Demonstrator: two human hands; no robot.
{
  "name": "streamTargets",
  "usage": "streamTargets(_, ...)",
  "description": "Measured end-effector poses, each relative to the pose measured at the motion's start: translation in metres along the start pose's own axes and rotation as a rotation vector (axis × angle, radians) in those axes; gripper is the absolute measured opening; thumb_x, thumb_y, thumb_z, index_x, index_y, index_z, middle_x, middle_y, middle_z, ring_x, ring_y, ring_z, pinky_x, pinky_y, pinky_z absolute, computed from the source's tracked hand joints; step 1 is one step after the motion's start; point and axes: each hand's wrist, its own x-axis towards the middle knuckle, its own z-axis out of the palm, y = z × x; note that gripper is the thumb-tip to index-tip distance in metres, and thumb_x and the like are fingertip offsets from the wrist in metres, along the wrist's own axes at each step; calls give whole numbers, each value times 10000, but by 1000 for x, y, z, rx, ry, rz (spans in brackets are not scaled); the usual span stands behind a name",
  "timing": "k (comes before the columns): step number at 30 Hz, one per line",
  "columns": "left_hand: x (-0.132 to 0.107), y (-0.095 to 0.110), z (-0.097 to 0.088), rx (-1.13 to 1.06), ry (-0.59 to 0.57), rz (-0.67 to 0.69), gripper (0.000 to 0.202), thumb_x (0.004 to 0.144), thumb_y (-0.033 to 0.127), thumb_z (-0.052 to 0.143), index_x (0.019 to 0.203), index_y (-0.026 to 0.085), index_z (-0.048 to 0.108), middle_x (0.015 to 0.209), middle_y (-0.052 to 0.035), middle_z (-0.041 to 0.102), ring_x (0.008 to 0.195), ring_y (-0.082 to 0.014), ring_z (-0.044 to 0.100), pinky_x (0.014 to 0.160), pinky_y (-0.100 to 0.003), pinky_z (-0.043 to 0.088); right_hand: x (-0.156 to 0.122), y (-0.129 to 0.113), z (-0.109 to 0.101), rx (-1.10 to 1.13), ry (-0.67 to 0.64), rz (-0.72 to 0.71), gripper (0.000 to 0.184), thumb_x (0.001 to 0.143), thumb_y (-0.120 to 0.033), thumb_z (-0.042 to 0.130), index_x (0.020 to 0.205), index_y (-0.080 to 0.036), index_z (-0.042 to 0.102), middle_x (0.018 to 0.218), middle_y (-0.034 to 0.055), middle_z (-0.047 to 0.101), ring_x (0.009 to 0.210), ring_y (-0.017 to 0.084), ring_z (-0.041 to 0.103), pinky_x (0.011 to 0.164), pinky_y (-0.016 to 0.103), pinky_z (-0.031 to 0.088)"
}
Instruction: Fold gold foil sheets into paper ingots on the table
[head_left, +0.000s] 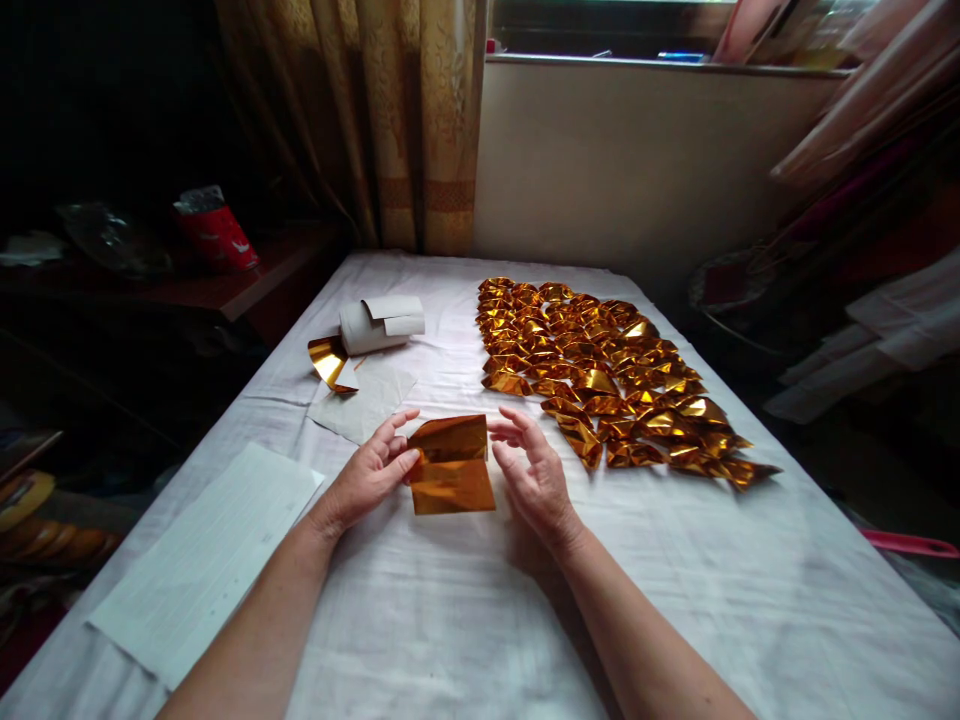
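Observation:
My left hand (370,474) pinches the left edge of a shiny gold foil paper sheet (453,486), which has a crease across its middle and is held above the white cloth. Close by the sheet's right edge, my right hand (532,475) has its fingers apart and holds nothing. Many folded gold foil pieces (592,380) lie in rows at the right. Beyond my left hand rest a curled white roll of sheets (382,322), a curved gold foil sheet (330,362) and a flat pale paper (364,400).
A white cloth (420,620) covers the table. White paper (217,550) lies at the left, under my left forearm. A dark side table with a red container (217,232) stands beyond the left edge. A gold curtain (442,130) hangs behind; clothes hang at the right.

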Motion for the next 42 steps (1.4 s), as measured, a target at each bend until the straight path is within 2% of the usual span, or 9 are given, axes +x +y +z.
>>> streamTargets(6, -5, 2, -2, 340, -69, 85, 648, 876, 324, 543, 1481, 219, 336, 764, 29, 581, 739, -134, 586, 742, -255, 473, 9, 9, -8, 115, -45, 133, 424, 892, -405, 566, 1275, -227, 551, 1122, 99, 700, 956, 201, 679, 820, 349, 545)
streamTargets(12, -8, 9, 2, 576, -99, 108, 668, 883, 285, 468, 1516, 209, 272, 723, 58, 566, 643, -116, 553, 697, -237, 453, 9, 7, -5, -15, -148, 163, 219, 788, -341, 633, 924, -200, 731, 879, 65, 751, 738, 178, 672, 646, 283, 515)
streamTargets(16, -5, 5, 4, 579, 48, 139, 645, 866, 320, 505, 1482, 208, 350, 820, 32, 637, 723, -126, 605, 758, -249, 465, 8, 6, -2, -20, -172, 164, 162, 778, -283, 578, 828, -189, 701, 774, 37, 722, 677, 152, 641, 620, 257, 494)
streamTargets(20, 5, -2, 11, 464, 268, 84, 620, 859, 368, 543, 1445, 215, 409, 829, 19, 667, 736, -135, 620, 748, -255, 478, 7, 3, -2, -116, -259, 160, 235, 797, -222, 532, 1006, -197, 636, 710, -14, 672, 591, 114, 577, 559, 223, 450)
streamTargets(24, 18, -2, 18, 379, 302, 67, 624, 858, 363, 549, 1443, 194, 409, 846, 10, 661, 763, -142, 629, 762, -265, 493, 4, -3, -5, -208, -364, 130, 379, 797, -158, 505, 1163, -212, 589, 710, -28, 673, 556, 102, 551, 532, 211, 430)
streamTargets(29, 37, 9, 17, 547, 148, 138, 592, 867, 307, 526, 1445, 220, 425, 881, 3, 662, 686, -129, 612, 712, -253, 475, 5, 0, -7, -159, -371, 78, 517, 837, -200, 515, 1352, -232, 480, 891, 7, 708, 617, 96, 591, 571, 216, 479)
streamTargets(35, 64, 26, 20, 883, -176, 235, 655, 874, 249, 515, 1501, 289, 331, 827, 23, 667, 716, -145, 615, 715, -238, 448, 7, 9, -8, -342, -215, -96, 521, 800, -216, 575, 1317, -227, 509, 1202, 99, 649, 916, 189, 645, 800, 343, 534)
streamTargets(38, 77, 30, 29, 993, -271, 310, 640, 876, 213, 505, 1489, 317, 351, 847, 18, 666, 752, -152, 614, 729, -237, 444, 9, 9, -6, -448, -201, -111, 399, 803, -204, 573, 1202, -211, 571, 1131, 92, 673, 904, 198, 645, 824, 344, 512)
streamTargets(42, 90, 26, 42, 1075, -355, 424, 598, 872, 194, 527, 1450, 307, 428, 891, -7, 660, 797, -169, 606, 753, -253, 455, 11, 10, -6, -585, -191, 2, 200, 812, -194, 549, 1001, -214, 611, 927, 50, 696, 771, 183, 624, 704, 289, 468)
